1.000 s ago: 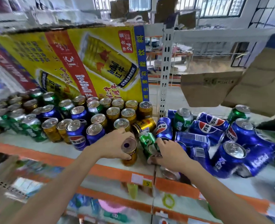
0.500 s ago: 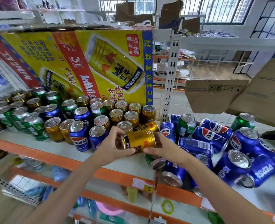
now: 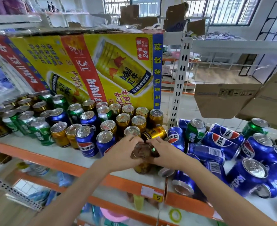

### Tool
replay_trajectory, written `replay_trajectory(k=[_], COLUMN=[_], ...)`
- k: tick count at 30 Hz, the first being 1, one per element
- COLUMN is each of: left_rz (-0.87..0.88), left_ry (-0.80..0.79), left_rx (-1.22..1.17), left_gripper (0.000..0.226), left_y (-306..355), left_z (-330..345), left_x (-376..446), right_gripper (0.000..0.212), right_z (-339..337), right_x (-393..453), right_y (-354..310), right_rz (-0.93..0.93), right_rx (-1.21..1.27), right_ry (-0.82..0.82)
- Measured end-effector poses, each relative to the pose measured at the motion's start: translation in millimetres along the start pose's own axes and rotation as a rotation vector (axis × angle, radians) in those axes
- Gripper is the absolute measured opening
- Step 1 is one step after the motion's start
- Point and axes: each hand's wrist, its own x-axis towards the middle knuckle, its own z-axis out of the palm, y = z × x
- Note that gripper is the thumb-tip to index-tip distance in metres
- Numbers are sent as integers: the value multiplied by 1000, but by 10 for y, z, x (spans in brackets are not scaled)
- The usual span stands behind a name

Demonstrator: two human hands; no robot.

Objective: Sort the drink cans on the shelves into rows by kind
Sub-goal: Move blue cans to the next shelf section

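Setting: shop shelf [image 3: 41, 158] with orange front edge, yellow carton [image 3: 92, 67] at far side.
Left hand [image 3: 123, 154]: fingers curled round gold can [image 3: 141, 160], near shelf edge, centre.
Right hand [image 3: 164, 153]: fingers curled round same can.
Left stock: upright mixed cans [image 3: 85, 126].
Right stock: toppled blue cans [image 3: 232, 152].
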Motion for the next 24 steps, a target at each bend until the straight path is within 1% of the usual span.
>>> replay_trajectory(k=[3, 6, 9, 11, 13, 14, 16, 19, 22, 24], left_rz=[8, -29, -65, -115, -180, -204, -202, -157, -78, -36], left_ry=[10, -27, -127, -214, -301, -322, -290, -187, -43, 6], left_rx=[-16, 87, 284, 366, 375, 377, 390, 345, 245, 262], left_gripper=[47, 44, 49, 55, 72, 81, 84, 82, 77, 74], left_y=[120, 218, 265, 281, 292, 290, 284, 283, 259, 205], left_z=[-126, -108, 45, 177, 304, 353, 399, 298, 141, 80], left_x=[231, 664, 1163, 1396, 1521, 1551, 1576, 1524, 1417, 1350], right_gripper=[56, 58, 60, 60, 66, 71, 82, 88, 77, 63], right_z=[-139, -84, 9, 38, 65, 98, 196, 319, 289, 193], right_x=[-167, -255, -308, -358, -410, -420, -396, -290, -204, -128], right_y=[214, 383, 448, 470, 465, 445, 348, 208, 139, 95], right_rz=[64, 135, 158, 167, 183, 202, 264, 358, 388, 371], right_rx=[-59, -121, -167, -134, -143, -209, -381, -474, -417, -352], right_ry=[11, -46, -34, 13, 62, 72, 64, 43, 119, 166])
